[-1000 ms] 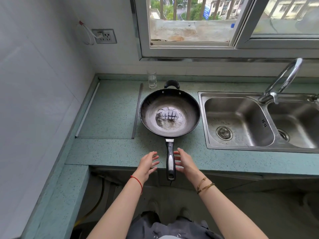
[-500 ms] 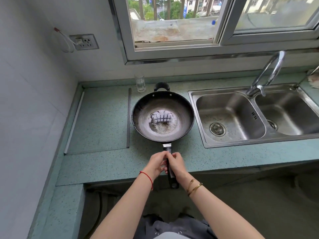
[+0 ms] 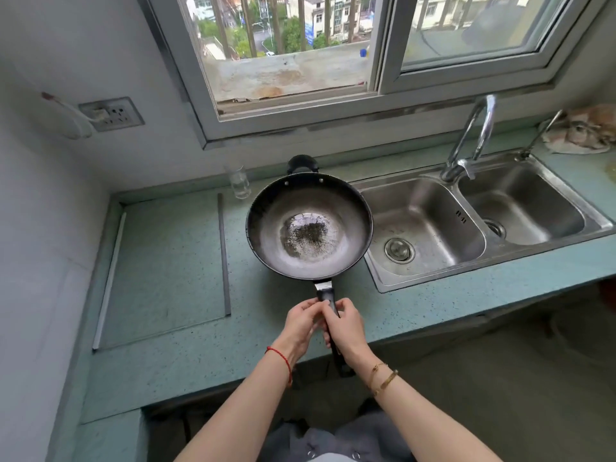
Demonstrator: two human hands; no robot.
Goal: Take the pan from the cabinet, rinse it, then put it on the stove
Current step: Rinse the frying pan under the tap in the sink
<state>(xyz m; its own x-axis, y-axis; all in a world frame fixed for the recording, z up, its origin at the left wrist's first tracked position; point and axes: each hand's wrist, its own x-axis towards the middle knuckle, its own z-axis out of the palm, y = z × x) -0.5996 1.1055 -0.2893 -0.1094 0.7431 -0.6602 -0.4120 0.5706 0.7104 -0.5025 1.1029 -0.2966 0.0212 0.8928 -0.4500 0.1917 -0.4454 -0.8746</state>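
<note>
A dark round pan (image 3: 308,208) with a worn, speckled middle is over the green countertop (image 3: 186,345), its right rim over the edge of the steel double sink (image 3: 430,271). It has a small loop handle at the far side and a long black handle pointing toward me. My left hand (image 3: 301,323) and my right hand (image 3: 346,326) both grip that long handle, side by side. I cannot tell whether the pan rests on the counter or is lifted. A curved chrome faucet (image 3: 473,135) rises behind the sink. No stove is visible.
A clear glass (image 3: 240,181) stands by the wall behind the pan. A rectangular recess (image 3: 166,261) framed by strips lies in the counter on the left. A wall socket (image 3: 111,113) with a plug is upper left. A crumpled cloth (image 3: 583,131) lies far right. The window is above.
Both hands went from open beside the handle to closed around it. The pan now sits nearer the sink, its rim overlapping the sink edge.
</note>
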